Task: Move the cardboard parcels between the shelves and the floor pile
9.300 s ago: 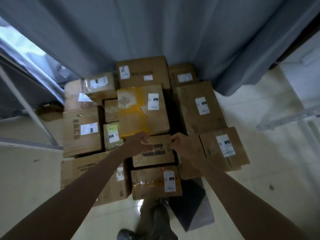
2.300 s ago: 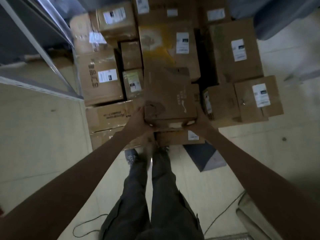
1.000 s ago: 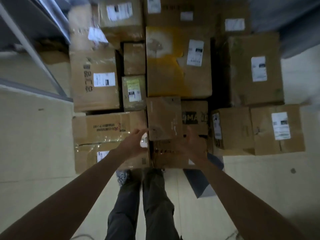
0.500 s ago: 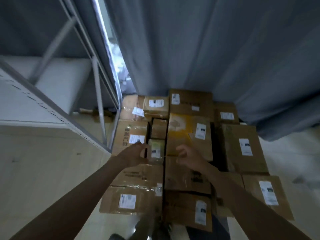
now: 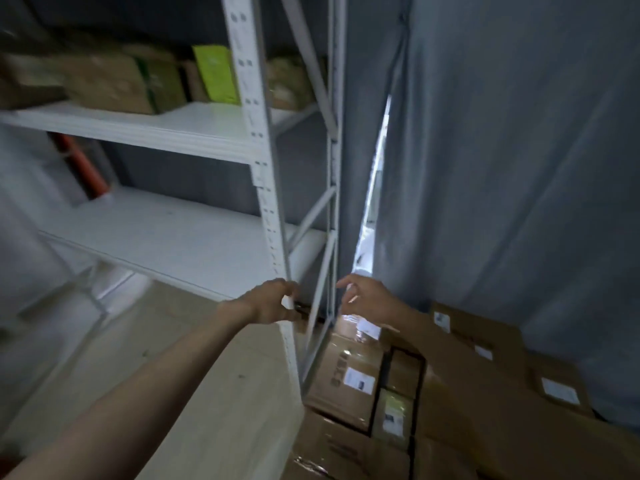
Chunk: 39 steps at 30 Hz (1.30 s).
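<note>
At the far left a white metal shelf unit [image 5: 194, 133] stood against a dark wall, its upper board carrying a blurred row of cardboard boxes [image 5: 107, 81], and a bright green packet [image 5: 216, 74] standing upright just left of the front post. On the board below, a red-and-black roll [image 5: 81, 164] leaned at the back left, and the rest of that board [image 5: 180, 237] showed bare white. The perforated front post [image 5: 266, 209] ran down the middle of the view to the pale floor [image 5: 173, 375]. The left hand [image 5: 273, 301] was raised in front of the lower part of that post, its fingers loosely curled with the thumb near the forefinger and nothing held; whether it touched the post could not be told. Just to the right, past the diagonal brace, the right hand [image 5: 367, 297] hung in the air with fingers relaxed and slightly spread, also holding nothing. Behind it a narrow bright gap [image 5: 372, 202] parted the grey curtain [image 5: 512, 168]. The parcels [image 5: 349, 375] lay in a pile on the floor at the lower right, just beside the foot of the shelf unit and against the curtain, several showing white labels on top, with the right forearm crossing above them.
</note>
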Each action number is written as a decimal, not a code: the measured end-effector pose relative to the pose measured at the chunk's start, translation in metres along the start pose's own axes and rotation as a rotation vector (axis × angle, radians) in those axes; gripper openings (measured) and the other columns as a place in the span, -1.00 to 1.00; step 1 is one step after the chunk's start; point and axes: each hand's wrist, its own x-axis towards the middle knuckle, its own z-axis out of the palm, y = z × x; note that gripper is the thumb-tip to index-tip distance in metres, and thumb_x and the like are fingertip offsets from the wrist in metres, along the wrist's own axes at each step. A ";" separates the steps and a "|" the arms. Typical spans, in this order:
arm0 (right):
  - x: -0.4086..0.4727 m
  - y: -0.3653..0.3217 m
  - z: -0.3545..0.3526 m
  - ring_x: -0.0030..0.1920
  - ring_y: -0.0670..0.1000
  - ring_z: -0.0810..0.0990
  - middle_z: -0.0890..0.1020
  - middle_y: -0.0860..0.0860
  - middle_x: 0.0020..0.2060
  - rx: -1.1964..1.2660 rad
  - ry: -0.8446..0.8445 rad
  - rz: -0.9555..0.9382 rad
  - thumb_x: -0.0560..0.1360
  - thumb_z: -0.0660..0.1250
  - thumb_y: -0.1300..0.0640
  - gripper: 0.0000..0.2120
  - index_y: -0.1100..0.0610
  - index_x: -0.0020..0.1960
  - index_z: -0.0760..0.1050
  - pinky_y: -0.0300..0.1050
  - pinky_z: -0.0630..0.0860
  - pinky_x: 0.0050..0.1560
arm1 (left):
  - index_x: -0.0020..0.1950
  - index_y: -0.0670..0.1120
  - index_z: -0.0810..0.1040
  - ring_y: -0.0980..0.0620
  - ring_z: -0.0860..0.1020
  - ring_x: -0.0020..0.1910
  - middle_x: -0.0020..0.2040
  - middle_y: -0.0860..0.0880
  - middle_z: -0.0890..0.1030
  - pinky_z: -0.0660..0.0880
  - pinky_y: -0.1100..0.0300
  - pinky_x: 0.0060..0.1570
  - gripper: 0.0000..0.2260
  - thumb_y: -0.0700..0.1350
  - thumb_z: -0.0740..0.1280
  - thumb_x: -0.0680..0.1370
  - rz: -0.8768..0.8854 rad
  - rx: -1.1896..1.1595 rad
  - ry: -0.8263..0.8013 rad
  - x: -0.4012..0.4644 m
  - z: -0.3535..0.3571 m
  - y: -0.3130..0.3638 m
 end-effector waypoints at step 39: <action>0.272 -0.447 0.160 0.07 0.00 0.63 0.67 0.04 0.05 -0.142 -0.141 -0.528 0.51 0.44 0.12 -0.58 0.05 0.35 0.47 -0.10 0.56 0.12 | 0.42 0.06 0.45 0.00 0.54 0.18 0.34 -0.01 0.52 0.48 0.10 0.25 -0.50 0.11 0.46 0.51 -0.412 0.012 0.449 -0.146 -0.302 -0.361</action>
